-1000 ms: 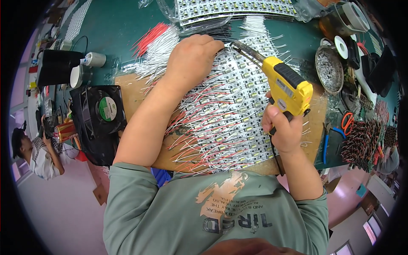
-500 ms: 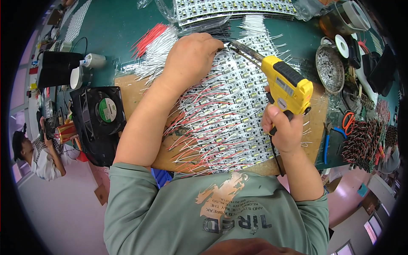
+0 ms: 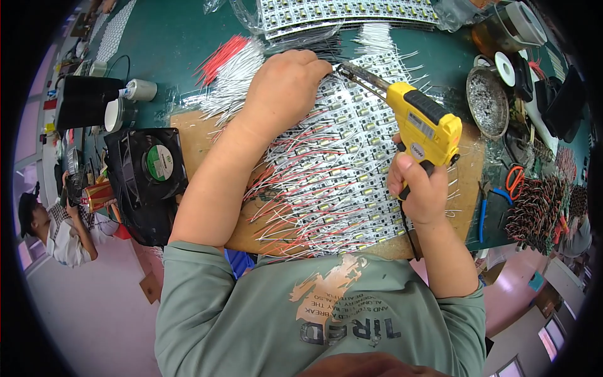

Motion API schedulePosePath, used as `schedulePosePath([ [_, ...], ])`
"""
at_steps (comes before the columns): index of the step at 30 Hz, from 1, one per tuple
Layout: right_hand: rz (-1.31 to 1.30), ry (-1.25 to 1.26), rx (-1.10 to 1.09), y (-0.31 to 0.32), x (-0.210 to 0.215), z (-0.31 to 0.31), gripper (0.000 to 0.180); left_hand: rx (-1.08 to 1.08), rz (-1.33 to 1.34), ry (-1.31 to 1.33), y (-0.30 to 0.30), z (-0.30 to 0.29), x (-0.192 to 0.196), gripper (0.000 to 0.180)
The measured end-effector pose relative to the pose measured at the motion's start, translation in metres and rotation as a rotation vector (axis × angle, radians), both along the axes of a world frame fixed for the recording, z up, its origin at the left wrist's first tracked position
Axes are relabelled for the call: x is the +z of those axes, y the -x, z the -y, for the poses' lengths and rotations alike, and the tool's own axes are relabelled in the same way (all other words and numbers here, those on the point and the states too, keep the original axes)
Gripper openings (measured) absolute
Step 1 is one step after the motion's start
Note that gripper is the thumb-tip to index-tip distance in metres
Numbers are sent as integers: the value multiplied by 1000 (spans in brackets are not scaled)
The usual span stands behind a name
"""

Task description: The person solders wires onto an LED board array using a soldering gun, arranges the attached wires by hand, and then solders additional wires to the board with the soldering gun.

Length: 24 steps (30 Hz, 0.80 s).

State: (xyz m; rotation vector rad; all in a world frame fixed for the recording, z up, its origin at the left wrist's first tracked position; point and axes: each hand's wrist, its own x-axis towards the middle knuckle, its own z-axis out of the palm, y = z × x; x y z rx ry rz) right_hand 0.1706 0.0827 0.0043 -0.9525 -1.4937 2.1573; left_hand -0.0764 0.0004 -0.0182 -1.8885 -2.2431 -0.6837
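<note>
My right hand (image 3: 419, 188) grips a yellow soldering gun (image 3: 424, 122) by its handle, a finger at the trigger. The gun's metal tip reaches up and left to the top left part of a sheet of white circuit boards (image 3: 358, 135). My left hand (image 3: 284, 88) is closed in a pinch right beside that tip, on what looks like a thin wire; most of it is hidden by the fingers. Red and white wires (image 3: 282, 188) stick out from the boards' left side. A bundle of loose white wires (image 3: 229, 85) with red ends lies left of my left hand.
Beneath the boards is a brown work board (image 3: 461, 207). A black fan (image 3: 147, 169) stands left. On the right are a metal bowl of grey bits (image 3: 488, 103), blue-handled pliers (image 3: 482, 213), orange scissors (image 3: 515, 182) and bundled wires (image 3: 537, 210). More boards (image 3: 352, 11) are stacked behind. Another person (image 3: 59, 226) is far left.
My left hand and forearm have shifted very slightly to the right. The soldering gun has barely moved, its tip staying by the left fingertips.
</note>
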Motion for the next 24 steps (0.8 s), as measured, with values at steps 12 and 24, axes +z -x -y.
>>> schedulePosePath([
  [12, -30, 35, -4, -5, -5, 0, 36, -6, -5, -3, -1, 0, 0, 14],
  [24, -4, -53, -3, 3, 2, 3, 47, -19, -25, 2, -1, 1, 0, 15],
])
